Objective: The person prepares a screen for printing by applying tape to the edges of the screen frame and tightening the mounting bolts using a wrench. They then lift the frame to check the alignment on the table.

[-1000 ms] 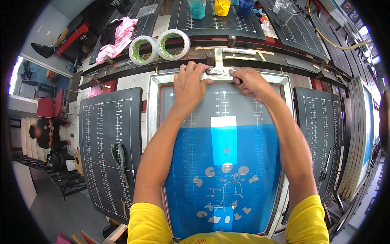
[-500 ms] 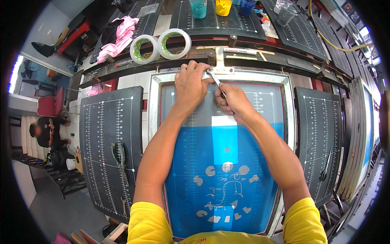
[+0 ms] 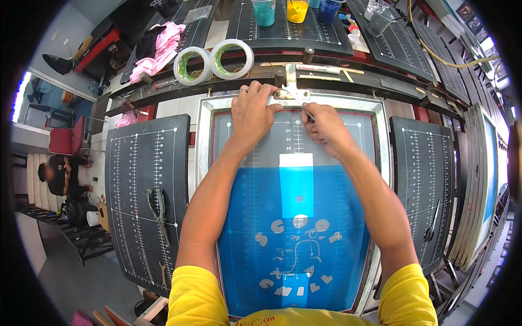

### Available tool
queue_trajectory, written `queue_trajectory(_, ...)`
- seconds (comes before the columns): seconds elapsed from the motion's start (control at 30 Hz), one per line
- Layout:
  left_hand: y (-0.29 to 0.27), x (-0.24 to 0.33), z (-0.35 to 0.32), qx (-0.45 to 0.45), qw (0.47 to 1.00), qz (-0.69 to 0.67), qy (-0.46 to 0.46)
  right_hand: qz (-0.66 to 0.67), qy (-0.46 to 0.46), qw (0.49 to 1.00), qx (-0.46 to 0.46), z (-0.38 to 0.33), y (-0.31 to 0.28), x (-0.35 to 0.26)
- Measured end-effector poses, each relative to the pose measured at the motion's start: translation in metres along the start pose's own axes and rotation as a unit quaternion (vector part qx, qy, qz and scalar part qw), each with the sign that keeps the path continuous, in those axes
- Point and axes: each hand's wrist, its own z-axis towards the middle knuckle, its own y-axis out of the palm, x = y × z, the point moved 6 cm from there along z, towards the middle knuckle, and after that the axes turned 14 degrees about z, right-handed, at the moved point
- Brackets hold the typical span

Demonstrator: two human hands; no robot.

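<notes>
Before me lies a screen-printing frame (image 3: 383, 141), a pale metal border around a mesh (image 3: 255, 201) with a blue coating and small clear shapes. A metal bracket (image 3: 291, 77) meets the middle of its far rail. My left hand (image 3: 252, 115) lies over that rail, left of the bracket, its fingers over the far side and thumb on the near side. In my right hand (image 3: 325, 126) is a silver wrench (image 3: 298, 98), slanting up and left across the bracket's plate. Whether its jaw sits on a bolt, I cannot tell.
Black ruled boards stand on both sides; pliers (image 3: 158, 209) and a small wrench (image 3: 163, 275) lie on the left one, scissors (image 3: 432, 223) on the right. Beyond the rail are tape rolls (image 3: 247, 57), pink cloth (image 3: 166, 46) and paint cups (image 3: 297, 12). A person (image 3: 58, 175) sits far left.
My right hand has moved slightly right, and the wrench now slants more to the left over the bracket. My left fingers have drawn back a little from the bracket.
</notes>
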Motion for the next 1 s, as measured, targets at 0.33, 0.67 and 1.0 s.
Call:
queue_trajectory(0.33, 0.002, 0.000, 0.000, -0.017, 1.000, 0.004, -0.004, -0.150, 0.083, 0.985, -0.034, 0.021, -0.021, -0.024)
queue_trajectory(0.67, 0.001, -0.002, 0.001, -0.038, 0.999, 0.005, -0.016, -0.226, 0.082, 0.970, -0.040, 0.042, -0.020, -0.050)
queue_trajectory(1.0, -0.001, 0.002, 0.001, 0.004, 1.000, 0.002, -0.009, -0.189, 0.068, 0.977, -0.076, 0.046, -0.013, -0.047)
